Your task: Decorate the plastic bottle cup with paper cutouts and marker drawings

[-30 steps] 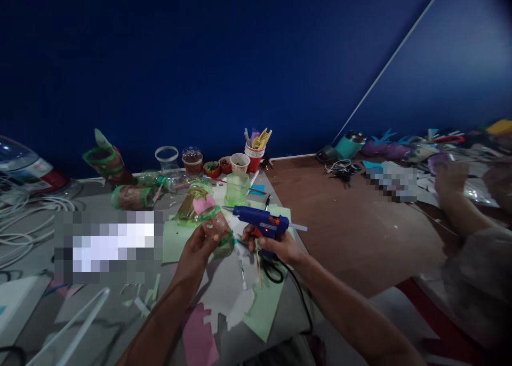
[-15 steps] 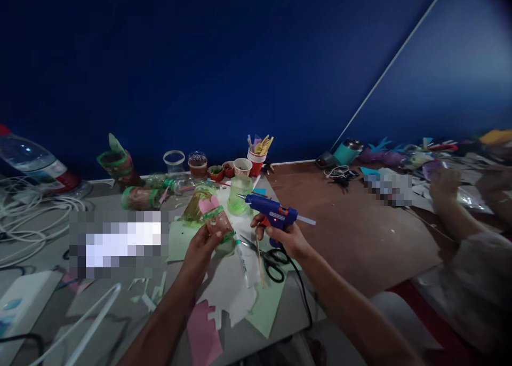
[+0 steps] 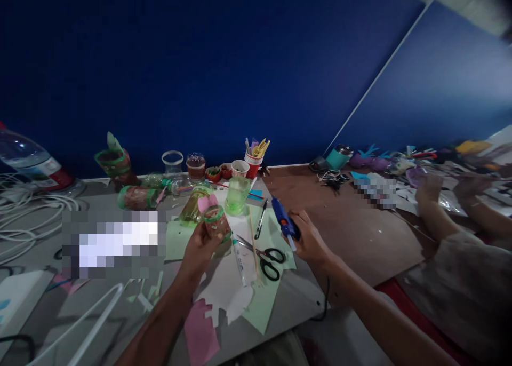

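Note:
My left hand [image 3: 200, 247] is wrapped round a small reddish-brown cup [image 3: 217, 224] with green bands and pink petal-like pieces at its top. To the right, my right hand [image 3: 306, 236] grips a blue glue gun [image 3: 283, 218], its nozzle pointing up and away and a pale glue stick at its rear. Between my hands lie black-handled scissors [image 3: 267, 259], a white marker [image 3: 240, 262], a thin wooden stick [image 3: 253, 238] and a black pen [image 3: 261, 219], on white and green paper. Behind them stands a green translucent cup [image 3: 237, 196].
Small cups, a red cup of tools [image 3: 253, 164] and clear plastic pieces line the wall. Coiled white cables [image 3: 34, 216] and a large bottle [image 3: 38, 166] are at left. Another person's hands [image 3: 430, 190] are at far right, near a teal flask [image 3: 339, 157].
My right hand and the glue gun have moved right, away from the cup, and the gun has turned from pointing left to pointing away. The cup in my left hand is tilted more upright.

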The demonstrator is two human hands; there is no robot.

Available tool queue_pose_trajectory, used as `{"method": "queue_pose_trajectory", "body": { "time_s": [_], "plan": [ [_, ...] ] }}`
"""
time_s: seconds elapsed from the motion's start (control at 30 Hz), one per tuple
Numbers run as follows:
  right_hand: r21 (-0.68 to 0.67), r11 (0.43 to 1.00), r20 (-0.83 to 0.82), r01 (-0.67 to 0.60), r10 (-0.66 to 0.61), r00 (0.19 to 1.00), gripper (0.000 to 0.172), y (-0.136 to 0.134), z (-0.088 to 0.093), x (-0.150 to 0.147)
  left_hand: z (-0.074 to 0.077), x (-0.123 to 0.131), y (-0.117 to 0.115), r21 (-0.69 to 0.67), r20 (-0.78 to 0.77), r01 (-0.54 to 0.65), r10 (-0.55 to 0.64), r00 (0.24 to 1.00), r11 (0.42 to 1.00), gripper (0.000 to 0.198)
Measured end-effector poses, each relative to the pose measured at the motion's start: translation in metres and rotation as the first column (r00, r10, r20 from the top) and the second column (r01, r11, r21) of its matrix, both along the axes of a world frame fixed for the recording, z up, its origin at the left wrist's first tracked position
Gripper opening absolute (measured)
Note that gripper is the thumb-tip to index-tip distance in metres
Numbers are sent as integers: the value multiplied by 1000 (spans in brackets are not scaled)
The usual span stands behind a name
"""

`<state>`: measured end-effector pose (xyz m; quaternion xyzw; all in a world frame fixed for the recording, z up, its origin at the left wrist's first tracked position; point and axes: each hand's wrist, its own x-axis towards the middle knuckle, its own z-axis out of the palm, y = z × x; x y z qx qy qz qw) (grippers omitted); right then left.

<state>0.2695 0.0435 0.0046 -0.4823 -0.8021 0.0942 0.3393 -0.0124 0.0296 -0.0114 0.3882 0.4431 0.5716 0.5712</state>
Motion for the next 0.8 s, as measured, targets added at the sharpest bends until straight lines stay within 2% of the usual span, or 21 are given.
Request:
{"method": "queue_pose_trajectory", "body": {
  "time_s": [0.1, 0.23, 0.33, 0.5, 0.8],
  "plan": [
    [11, 997, 134, 78, -79, 988, 42, -5, -8, 9, 1, 0, 0, 3, -4, -7, 7, 1000, 1000, 51],
    [14, 970, 255, 241, -237, 937, 40, -8, -17, 21, 8, 2, -3, -10, -23, -14, 14, 1000, 1000, 49],
    [6, 949, 339, 315, -299, 892, 37, -6, -23, 30, 9, 2, -4, -21, -17, -11, 10, 1000, 1000, 52],
    [-41, 925, 405, 377, -330, 853, 35, -2, -29, 42, 2, 0, -1, -27, -32, -18, 17, 999, 999, 52],
    [-147, 912, 491, 382, -268, 829, 36, 4, -31, 50, -6, -2, 0, 9, -81, 17, -16, 997, 1000, 54]
  ]
}}
